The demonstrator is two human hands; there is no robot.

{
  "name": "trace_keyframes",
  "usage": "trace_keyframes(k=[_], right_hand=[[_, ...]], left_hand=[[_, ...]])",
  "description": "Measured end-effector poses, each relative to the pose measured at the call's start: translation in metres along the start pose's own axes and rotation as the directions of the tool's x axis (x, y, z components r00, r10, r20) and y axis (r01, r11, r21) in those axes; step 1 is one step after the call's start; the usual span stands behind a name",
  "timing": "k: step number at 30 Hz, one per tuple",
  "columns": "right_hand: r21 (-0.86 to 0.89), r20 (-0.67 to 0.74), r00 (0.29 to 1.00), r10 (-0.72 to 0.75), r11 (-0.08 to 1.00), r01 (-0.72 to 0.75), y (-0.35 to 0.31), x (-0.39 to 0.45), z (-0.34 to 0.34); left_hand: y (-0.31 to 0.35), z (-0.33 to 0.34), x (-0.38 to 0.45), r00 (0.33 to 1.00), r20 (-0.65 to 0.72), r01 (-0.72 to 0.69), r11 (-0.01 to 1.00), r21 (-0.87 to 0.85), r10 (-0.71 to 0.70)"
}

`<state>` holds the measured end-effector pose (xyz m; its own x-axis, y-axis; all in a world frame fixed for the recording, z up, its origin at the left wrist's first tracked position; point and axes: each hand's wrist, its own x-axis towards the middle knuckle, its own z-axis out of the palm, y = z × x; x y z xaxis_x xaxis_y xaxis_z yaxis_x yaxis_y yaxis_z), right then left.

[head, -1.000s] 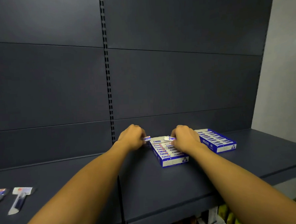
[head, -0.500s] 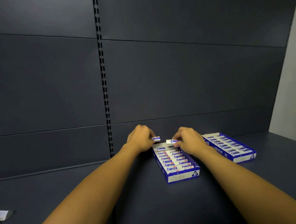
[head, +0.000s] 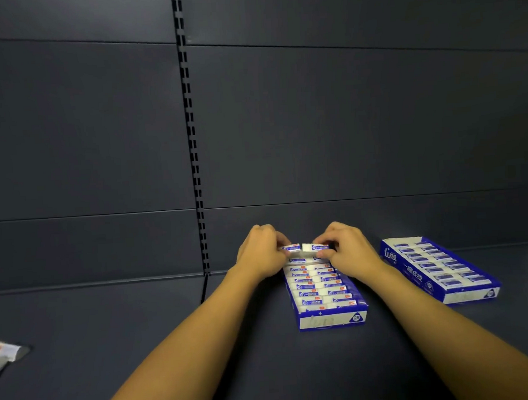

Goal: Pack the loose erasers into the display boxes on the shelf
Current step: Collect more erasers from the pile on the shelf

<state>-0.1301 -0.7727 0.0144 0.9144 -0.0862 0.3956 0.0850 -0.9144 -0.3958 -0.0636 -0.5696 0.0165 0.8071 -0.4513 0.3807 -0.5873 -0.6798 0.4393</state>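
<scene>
the left hand (head: 264,251) pinches a small rectangular eraser (head: 291,248) by its end, fingers curled tight on its blue-and-white paper sleeve. the right hand (head: 346,249) pinches a second eraser (head: 315,248) the same way, its bare white end facing the first; the two sit end to end, just apart, above the far end of the near display box (head: 330,320). that box is a shallow blue-and-white cardboard tray, filled with two columns of sleeved erasers lying flat. a second display box (head: 413,276) of the same print lies well apart to the right, angled, also filled. both rest on the matte dark shelf (head: 142,344), smooth metal, backed by flat dark panels and a slotted upright (head: 192,142). a blurred white packet (head: 4,351) lies at the far left edge.
</scene>
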Motion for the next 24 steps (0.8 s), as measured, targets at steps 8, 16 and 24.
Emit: trace_keyframes(k=[8, 16, 24], right_hand=[[0.162, -0.051, 0.999, 0.001, 0.987, 0.007, 0.023, -0.009, 0.017], [0.131, -0.081, 0.997, 0.008, 0.991, 0.002, 0.027, -0.005, 0.017], [0.053, -0.064, 0.997, 0.032, 0.998, -0.029, 0.029, -0.003, 0.021]], left_hand=[[0.006, 0.024, -0.014, 0.998, -0.059, -0.034, 0.999, 0.033, 0.036], [0.005, 0.035, -0.021, 0.995, -0.097, -0.027, 0.995, 0.099, 0.037], [0.012, 0.034, -0.021, 0.997, -0.075, 0.023, 0.991, 0.133, -0.013]])
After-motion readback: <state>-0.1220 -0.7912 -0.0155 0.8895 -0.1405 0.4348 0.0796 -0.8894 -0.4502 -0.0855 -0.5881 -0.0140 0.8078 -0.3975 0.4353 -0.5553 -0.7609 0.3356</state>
